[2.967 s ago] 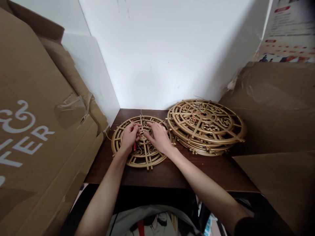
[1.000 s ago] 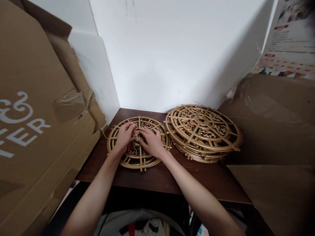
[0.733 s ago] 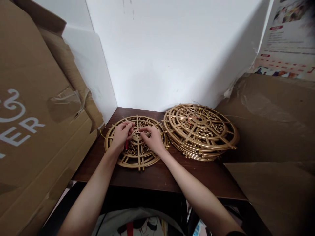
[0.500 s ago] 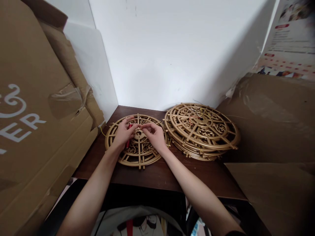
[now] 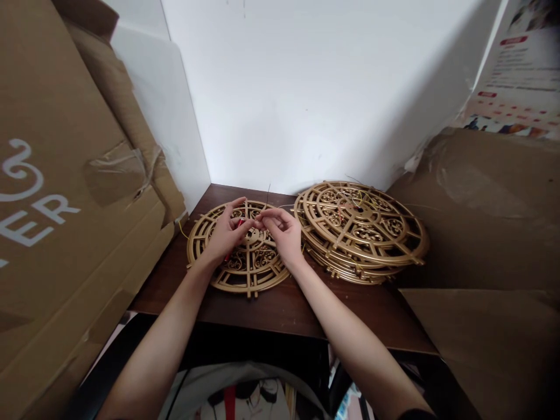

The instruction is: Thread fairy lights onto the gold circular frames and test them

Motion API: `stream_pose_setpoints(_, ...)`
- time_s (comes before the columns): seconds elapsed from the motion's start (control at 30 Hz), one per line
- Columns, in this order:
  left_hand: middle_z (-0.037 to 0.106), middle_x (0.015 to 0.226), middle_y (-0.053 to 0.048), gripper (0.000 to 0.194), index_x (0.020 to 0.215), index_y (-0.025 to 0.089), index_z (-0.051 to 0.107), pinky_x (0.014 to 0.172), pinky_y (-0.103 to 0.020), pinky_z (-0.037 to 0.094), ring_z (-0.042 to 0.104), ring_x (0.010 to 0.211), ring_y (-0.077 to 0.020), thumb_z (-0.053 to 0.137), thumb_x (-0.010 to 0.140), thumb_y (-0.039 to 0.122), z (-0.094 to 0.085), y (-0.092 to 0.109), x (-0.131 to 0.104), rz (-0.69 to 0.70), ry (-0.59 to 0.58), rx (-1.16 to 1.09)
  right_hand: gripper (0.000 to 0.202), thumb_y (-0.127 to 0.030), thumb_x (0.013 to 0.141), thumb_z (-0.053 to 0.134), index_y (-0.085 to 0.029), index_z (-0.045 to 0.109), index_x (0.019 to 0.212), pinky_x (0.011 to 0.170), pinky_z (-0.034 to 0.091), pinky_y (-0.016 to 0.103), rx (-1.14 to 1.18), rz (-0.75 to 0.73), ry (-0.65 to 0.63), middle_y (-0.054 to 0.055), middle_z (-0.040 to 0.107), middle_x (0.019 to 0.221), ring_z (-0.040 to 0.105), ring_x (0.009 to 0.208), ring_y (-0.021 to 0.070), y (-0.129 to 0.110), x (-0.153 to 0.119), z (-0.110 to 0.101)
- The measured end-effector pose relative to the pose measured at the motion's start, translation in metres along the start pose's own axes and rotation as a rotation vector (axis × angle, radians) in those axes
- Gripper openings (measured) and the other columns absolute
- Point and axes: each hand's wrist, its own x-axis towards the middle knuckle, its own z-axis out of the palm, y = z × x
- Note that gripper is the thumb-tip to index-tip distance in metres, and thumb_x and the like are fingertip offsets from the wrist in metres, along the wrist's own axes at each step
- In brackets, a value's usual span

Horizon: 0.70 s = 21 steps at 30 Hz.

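A round gold openwork panel (image 5: 249, 286) with scrollwork and a holed hub lies flat on the table, under both hands. My left hand (image 5: 225, 236) is closed over its left half, thumb and index finger pinching near the hub. A slim red tool (image 5: 240, 222) is tucked in that hand; its kind is mostly hidden by the fingers. My right hand (image 5: 284, 233) meets the left fingertips in a pinch above the hub. From the pinch a thin dark wire (image 5: 268, 195) sticks up; what lies between the fingertips is too small to make out.
A stack of similar gold panels (image 5: 359, 233) stands on the right of the brown table (image 5: 271, 318), loose wires on top. Cardboard boxes flank it, one on the left (image 5: 87, 245) and one on the right (image 5: 481, 204). A white wall (image 5: 284, 116) rises behind.
Both hands have shifted slightly right and up, still pinching together. The thin dark wire now shows above the fingers, and the red tool is more covered by my left hand.
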Motion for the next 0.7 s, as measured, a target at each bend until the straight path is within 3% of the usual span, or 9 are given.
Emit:
stream_pose_setpoints(0.13,0.058,0.061,0.005,0.073,0.136,0.022,0.042,0.035,-0.014,0.024,0.035,0.037,-0.0031,0.073,0.07,0.028,0.0,-0.002,0.001,0.019,0.064,-0.011,0.034,-0.025,0.082,0.063,-0.025,0.054,0.115,0.07,0.058,0.03,-0.017,-0.012,-0.008,-0.002,0.068,0.078,0.066,0.067,0.0133,-0.001,-0.001,0.0)
stream_pose_setpoints(0.3,0.062,0.068,0.004,0.075,0.14,0.026,0.032,0.035,-0.016,0.023,0.036,0.039,-0.0042,0.07,0.075,0.03,-0.003,-0.003,0.004,0.116,0.231,-0.074,0.069,-0.023,0.084,0.06,-0.031,0.023,0.143,0.065,0.056,0.029,-0.059,-0.001,-0.02,-0.003,0.066,0.081,0.064,0.063,0.0125,-0.002,-0.003,-0.001)
stream_pose_setpoints(0.37,0.061,0.067,0.004,0.075,0.141,0.028,0.028,0.036,-0.017,0.022,0.035,0.039,-0.0046,0.068,0.079,0.036,-0.005,-0.002,0.005,0.178,0.34,-0.129,0.068,-0.025,0.085,0.059,-0.031,0.023,0.142,0.065,0.056,0.03,-0.082,0.001,-0.026,-0.003,0.067,0.082,0.063,0.063,0.0123,-0.002,-0.003,-0.001)
stream_pose_setpoints(0.5,0.053,0.058,0.008,0.059,0.13,0.03,0.041,0.037,-0.019,0.021,0.033,0.039,-0.0054,0.068,0.079,0.044,-0.01,0.003,0.007,0.298,0.498,-0.227,0.033,-0.027,0.083,0.061,-0.027,0.048,0.113,0.059,0.053,0.027,-0.022,-0.02,-0.056,-0.003,0.067,0.077,0.061,0.058,0.011,0.001,-0.002,-0.002)
stream_pose_setpoints(0.6,0.051,0.058,0.005,0.034,0.103,0.024,0.059,0.036,-0.018,0.018,0.033,0.041,-0.0049,0.07,0.077,0.043,-0.011,0.005,0.006,0.316,0.391,-0.241,0.015,-0.027,0.081,0.064,-0.023,0.055,0.092,0.055,0.05,0.026,0.042,-0.044,-0.06,-0.002,0.068,0.074,0.059,0.055,0.0103,0.002,-0.001,-0.001)
stream_pose_setpoints(0.7,0.052,0.06,0.002,0.027,0.083,0.017,0.066,0.035,-0.017,0.016,0.03,0.042,-0.0036,0.073,0.072,0.04,-0.009,0.005,0.004,0.201,0.143,-0.167,0.01,-0.028,0.081,0.065,-0.02,0.059,0.08,0.056,0.05,0.026,0.026,-0.033,-0.056,0.0,0.069,0.073,0.061,0.057,0.0109,0.001,0.0,-0.001)
